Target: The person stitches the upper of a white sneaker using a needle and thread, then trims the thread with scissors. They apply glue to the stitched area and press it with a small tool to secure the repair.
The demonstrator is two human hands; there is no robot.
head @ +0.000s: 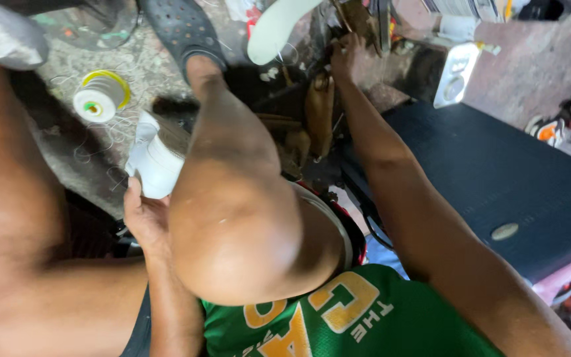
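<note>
My left hand (143, 218) grips a white shoe (156, 165) from below, low on the left beside my raised knee (239, 225). The knee hides part of the shoe. My right hand (345, 56) is stretched far forward into a cluttered pile of brown leather pieces and tools (318, 112). Its fingers are curled among them, and whether they hold anything is hidden.
A white thread spool with a yellow rim (100, 96) lies on the gritty floor amid loose threads. A white insole (275, 26) and my foot in a black clog (183, 26) are at the top. A black case (497, 172) and a white box-shaped device (457, 73) stand on the right.
</note>
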